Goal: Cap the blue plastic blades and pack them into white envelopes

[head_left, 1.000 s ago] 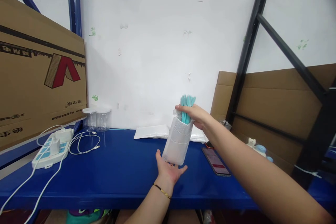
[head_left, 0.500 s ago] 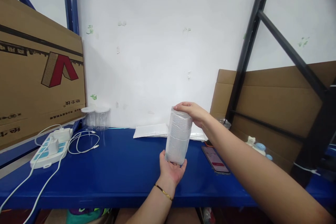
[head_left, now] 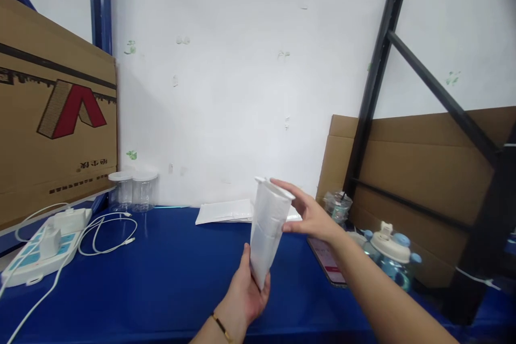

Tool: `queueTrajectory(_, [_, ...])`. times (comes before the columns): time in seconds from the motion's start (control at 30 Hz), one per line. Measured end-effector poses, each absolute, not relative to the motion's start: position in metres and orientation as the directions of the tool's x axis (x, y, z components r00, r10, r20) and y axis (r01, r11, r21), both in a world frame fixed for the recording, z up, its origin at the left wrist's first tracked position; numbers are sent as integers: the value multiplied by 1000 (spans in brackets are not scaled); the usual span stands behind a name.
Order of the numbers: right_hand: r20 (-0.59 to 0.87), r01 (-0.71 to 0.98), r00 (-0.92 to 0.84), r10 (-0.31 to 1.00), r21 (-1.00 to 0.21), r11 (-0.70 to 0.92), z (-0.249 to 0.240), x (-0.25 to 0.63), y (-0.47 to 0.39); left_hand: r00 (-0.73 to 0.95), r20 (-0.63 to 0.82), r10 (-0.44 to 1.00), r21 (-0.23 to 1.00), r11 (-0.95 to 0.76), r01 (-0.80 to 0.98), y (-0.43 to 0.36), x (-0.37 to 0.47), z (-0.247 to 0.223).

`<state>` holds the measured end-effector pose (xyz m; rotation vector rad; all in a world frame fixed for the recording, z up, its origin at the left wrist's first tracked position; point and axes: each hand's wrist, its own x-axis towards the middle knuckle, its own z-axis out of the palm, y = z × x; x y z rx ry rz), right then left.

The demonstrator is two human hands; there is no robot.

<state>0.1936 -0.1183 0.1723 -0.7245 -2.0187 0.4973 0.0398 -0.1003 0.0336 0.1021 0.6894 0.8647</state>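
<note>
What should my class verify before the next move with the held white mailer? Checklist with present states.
1. Left hand supporting the white mailer from below: ok.
2. Right hand firmly gripping its upper end: cannot tell.
3. Contents of the white mailer: cannot tell, hidden.
4. Power strip clear of the white mailer: ok, well apart.
5. Smartphone fully in view: not ok, partly behind the right forearm.

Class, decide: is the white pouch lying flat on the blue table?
No, the left hand holds the white pouch by its lower end.
</note>
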Motion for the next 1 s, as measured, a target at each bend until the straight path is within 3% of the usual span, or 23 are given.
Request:
queueTrajectory(0.07, [637, 470, -503, 585, -366, 803, 172, 198, -121, 482, -571, 664, 467, 746, -474, -93, 26, 33])
queueTrajectory(0.17, [579, 578, -640, 506, -71, 813, 181, 203, -122, 502, -643, 578, 574, 798, -183, -74, 3, 30])
queueTrajectory(0.27, [445, 589, -730, 520, 23, 807, 196, 201, -119, 547, -650, 527, 654, 755, 49, -46, -16, 30])
queueTrajectory(0.4, [292, 591, -754, 589, -89, 801, 210, 193, -103, 747, -493, 445, 729, 681, 76, -8, -31, 40])
queueTrajectory(0.47, [353, 649, -656, 667, -188, 737, 208, 200, -83, 830, -361, 426, 722, 691, -41, 9, -36, 43])
queueTrajectory(0.6, [574, 738, -90, 814, -510, 442, 177, 248, -16, 831, -229, 507, 642, 720, -262, 35, -45, 34])
queueTrajectory(0.7, [441, 731, 242, 864, -669, 136, 135, 297, 35, 743, -265, 614, 649, 684, -334, 46, -47, 18])
queueTrajectory(0.77, [350, 781, 380, 856, -617, -95, 105, 322, 58, 671, -312, 672, 649, 667, -366, 50, -47, 9])
queueTrajectory(0.9, [333, 829, 472, 816, -481, -283, 65, 339, 77, 554, -371, 746, 621, 642, -449, 53, -46, 4])
queueTrajectory(1.0, [423, 861, 488, 764, -374, -343, 59, 324, 81, 471, -390, 791, 615, 605, -506, 55, -47, 6])
